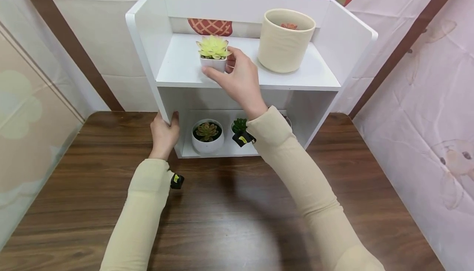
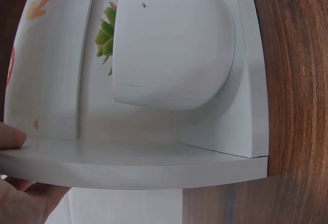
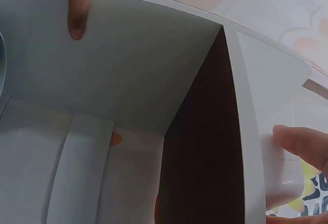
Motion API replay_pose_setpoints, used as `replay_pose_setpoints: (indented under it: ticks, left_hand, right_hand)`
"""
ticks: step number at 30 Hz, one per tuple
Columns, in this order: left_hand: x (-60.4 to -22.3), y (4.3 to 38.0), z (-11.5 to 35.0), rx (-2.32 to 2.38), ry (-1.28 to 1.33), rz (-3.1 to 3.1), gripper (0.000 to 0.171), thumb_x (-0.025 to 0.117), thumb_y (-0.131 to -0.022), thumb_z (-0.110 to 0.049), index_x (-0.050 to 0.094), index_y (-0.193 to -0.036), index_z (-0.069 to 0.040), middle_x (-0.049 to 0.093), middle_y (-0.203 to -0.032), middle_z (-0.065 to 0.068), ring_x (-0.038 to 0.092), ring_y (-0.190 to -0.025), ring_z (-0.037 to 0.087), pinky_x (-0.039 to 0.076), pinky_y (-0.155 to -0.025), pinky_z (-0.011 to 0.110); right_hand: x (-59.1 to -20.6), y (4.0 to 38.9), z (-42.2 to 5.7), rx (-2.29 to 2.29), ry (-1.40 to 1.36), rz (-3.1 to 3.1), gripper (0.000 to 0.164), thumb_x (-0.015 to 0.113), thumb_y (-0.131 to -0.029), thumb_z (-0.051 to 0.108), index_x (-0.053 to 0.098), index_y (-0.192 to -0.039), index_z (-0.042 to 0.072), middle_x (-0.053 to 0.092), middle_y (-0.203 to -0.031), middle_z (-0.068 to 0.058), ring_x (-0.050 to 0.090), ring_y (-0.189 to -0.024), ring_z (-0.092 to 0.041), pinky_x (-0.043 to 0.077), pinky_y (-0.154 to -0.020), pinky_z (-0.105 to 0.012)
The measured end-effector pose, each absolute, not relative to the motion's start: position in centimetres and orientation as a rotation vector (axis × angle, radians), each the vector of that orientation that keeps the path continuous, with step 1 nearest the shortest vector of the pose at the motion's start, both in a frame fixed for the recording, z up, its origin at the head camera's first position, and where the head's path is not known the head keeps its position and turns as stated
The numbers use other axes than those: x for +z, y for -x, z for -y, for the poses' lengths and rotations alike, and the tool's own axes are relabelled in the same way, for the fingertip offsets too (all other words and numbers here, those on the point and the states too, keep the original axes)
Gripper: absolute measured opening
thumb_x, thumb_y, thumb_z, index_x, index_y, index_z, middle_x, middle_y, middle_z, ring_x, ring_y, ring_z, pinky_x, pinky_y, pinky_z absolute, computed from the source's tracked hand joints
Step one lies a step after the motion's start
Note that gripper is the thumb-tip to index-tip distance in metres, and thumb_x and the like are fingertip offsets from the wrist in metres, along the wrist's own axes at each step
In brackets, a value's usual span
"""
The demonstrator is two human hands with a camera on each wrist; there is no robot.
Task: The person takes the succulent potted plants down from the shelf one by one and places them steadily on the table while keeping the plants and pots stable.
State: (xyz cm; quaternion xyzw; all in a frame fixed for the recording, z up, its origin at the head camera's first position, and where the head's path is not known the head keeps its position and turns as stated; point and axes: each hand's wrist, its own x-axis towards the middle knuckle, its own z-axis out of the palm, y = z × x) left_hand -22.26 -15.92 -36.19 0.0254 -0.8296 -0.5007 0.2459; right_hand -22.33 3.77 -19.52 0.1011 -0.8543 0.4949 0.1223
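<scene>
A white two-tier shelf stands at the back of the wooden table. Its left side panel is gripped low down by my left hand, thumb on the inner face, as the left wrist view also shows. On the upper tier, left of middle, my right hand pinches a small white square pot holding a yellow-green succulent. The pot is at the upper board in the right wrist view; whether it bears its full weight there, I cannot tell.
A large cream pot with a reddish plant inside stands on the upper tier's right. Below are a round white pot with a succulent, a dark green succulent and another pot, partly hidden by my right arm. Patterned cloth hangs around the table.
</scene>
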Motion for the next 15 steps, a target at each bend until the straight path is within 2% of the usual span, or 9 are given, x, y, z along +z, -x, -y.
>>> replay_pose_setpoints:
  ticks: [8,15]
  left_hand:
    - [-36.17,22.10,15.79,-1.371,-0.064,2.267,0.037,0.051,-0.095,-0.008,0.051,-0.126,0.012,0.057,-0.124,0.034,0.055,-0.115,0.048,0.044,-0.095,0.059]
    - [-35.93,22.04,16.02,-1.368,-0.057,2.268,0.038,0.050,-0.095,-0.009,0.051,-0.126,0.012,0.057,-0.124,0.034,0.055,-0.115,0.047,0.044,-0.095,0.059]
  right_hand:
    - [-19.56,22.18,-3.67,1.444,-0.288,2.491,0.068,0.078,-0.079,0.032,0.050,-0.136,0.008,0.061,-0.122,-0.007,0.058,-0.101,-0.014,0.046,-0.084,-0.020]
    - [-19.49,22.17,-3.40,1.513,-0.275,2.433,0.066,0.080,-0.078,0.027,0.051,-0.132,0.005,0.062,-0.115,-0.007,0.061,-0.098,-0.011,0.048,-0.084,-0.015]
